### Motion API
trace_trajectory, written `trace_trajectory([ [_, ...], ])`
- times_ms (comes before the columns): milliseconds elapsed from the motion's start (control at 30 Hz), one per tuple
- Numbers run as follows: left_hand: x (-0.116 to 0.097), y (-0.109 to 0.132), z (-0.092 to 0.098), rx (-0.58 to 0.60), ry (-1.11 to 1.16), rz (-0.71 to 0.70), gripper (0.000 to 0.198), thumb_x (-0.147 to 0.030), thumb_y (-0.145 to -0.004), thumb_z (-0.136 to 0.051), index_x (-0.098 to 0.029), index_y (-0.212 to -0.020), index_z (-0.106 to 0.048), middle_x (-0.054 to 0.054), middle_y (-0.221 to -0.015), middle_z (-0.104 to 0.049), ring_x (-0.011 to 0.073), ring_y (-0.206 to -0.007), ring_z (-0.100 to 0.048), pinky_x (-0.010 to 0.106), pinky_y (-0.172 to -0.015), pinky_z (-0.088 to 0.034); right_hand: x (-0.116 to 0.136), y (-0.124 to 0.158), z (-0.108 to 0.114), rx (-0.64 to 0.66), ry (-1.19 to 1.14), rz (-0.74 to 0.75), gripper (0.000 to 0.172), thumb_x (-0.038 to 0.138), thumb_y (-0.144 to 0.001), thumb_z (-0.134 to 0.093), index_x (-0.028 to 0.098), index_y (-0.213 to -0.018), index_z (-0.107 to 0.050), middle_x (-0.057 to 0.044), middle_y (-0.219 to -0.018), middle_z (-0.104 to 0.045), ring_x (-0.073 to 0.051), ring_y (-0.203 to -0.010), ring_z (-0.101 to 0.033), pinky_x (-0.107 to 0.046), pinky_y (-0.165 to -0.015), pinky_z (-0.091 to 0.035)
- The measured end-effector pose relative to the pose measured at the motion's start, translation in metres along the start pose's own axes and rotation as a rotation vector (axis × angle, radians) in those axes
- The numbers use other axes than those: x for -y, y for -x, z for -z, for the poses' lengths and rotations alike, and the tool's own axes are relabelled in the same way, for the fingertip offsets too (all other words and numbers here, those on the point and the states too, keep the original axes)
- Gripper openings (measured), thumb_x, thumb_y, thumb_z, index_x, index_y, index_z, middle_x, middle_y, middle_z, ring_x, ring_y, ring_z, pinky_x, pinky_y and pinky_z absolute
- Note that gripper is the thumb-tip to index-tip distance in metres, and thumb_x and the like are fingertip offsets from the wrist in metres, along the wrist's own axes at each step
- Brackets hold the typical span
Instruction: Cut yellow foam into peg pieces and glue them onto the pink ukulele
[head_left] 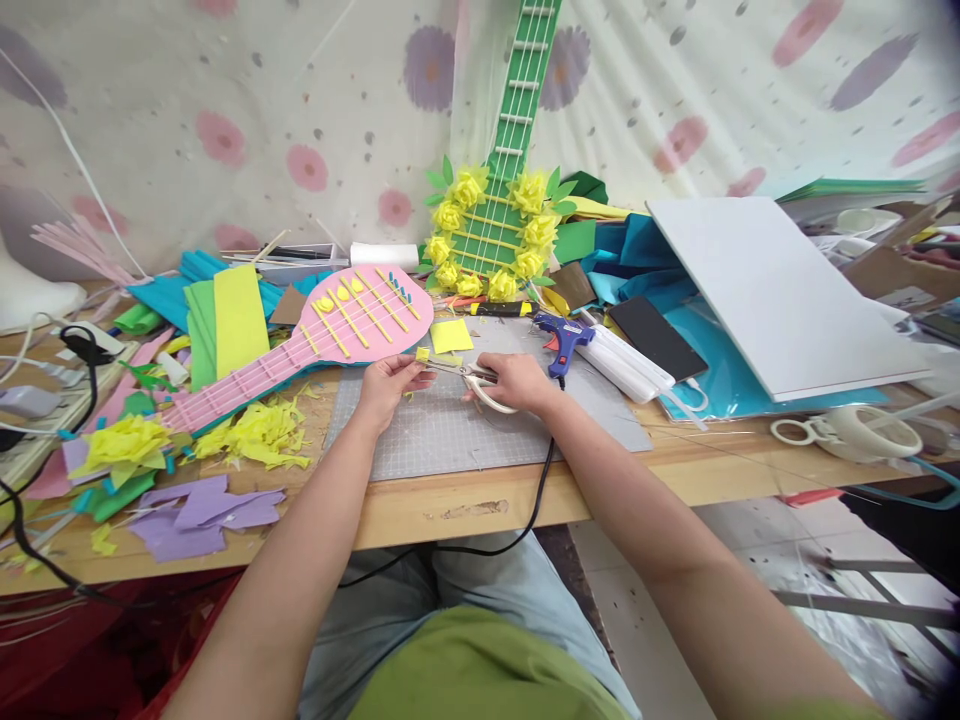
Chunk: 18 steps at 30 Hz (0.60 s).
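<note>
Over the grey cutting mat (420,440), my left hand (391,385) pinches a small yellow piece of paper (423,354). My right hand (514,382) is closed around the white handles of a pair of scissors (491,400). The blades point left and reach close to the yellow piece; whether they touch it I cannot tell. A yellow square of paper (451,336) lies on the mat just beyond the blades. Left of my hands rests a pink paper guitar (375,310) with yellow strips and white strings.
A blue glue gun (562,342) and white glue sticks (626,362) lie right of my hands, beside a dark phone (658,338). A green guitar (495,220) with yellow flowers leans at the back. Yellow scraps (259,432) and purple paper (202,515) lie left. A black cable (541,495) hangs over the edge.
</note>
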<state>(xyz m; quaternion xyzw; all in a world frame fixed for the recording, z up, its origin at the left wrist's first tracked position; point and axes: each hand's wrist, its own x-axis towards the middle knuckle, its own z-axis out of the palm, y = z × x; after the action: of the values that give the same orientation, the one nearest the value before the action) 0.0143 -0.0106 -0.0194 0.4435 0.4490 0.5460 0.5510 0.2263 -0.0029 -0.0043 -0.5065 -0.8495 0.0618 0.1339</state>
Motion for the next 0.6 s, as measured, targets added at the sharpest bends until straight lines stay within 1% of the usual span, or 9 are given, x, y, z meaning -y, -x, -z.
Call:
trace_trajectory([
  [333,0.0001,-0.0013,0.0009,-0.015,-0.024,0.003,0.033,-0.035,-0.052,-0.074,-0.012,-0.072,-0.062,0.006,-0.072,-0.067,0.0193,-0.066,-0.066,0.027,-0.056,-0.052,-0.0004,-0.0001,-0.0012,-0.015,0.014,0.001,0.037,0.056,-0.072,-0.049,0.020,-0.079,-0.057,-0.002,-0.074,-0.064,-0.014,-0.065,-0.054,-0.024,-0.053,-0.021],
  [433,0.0017,-0.0019,0.0022,-0.020,-0.033,-0.002,0.035,-0.037,-0.053,-0.073,-0.012,-0.075,-0.062,0.007,-0.073,-0.068,0.0193,-0.067,-0.066,0.027,-0.056,-0.052,-0.0002,-0.0001,-0.0012,-0.002,0.007,0.008,0.038,0.056,-0.071,-0.050,0.020,-0.080,-0.056,-0.002,-0.075,-0.064,-0.014,-0.066,-0.054,-0.024,-0.053,-0.021],
  [600,0.0026,-0.0028,0.0024,-0.017,-0.041,-0.010,0.036,-0.038,-0.054,-0.073,-0.012,-0.077,-0.062,0.007,-0.075,-0.068,0.0206,-0.068,-0.066,0.030,-0.058,-0.053,0.0006,-0.0004,-0.0022,0.000,0.009,0.013,0.039,0.057,-0.072,-0.049,0.020,-0.080,-0.056,-0.003,-0.076,-0.064,-0.014,-0.066,-0.053,-0.023,-0.053,-0.020],
])
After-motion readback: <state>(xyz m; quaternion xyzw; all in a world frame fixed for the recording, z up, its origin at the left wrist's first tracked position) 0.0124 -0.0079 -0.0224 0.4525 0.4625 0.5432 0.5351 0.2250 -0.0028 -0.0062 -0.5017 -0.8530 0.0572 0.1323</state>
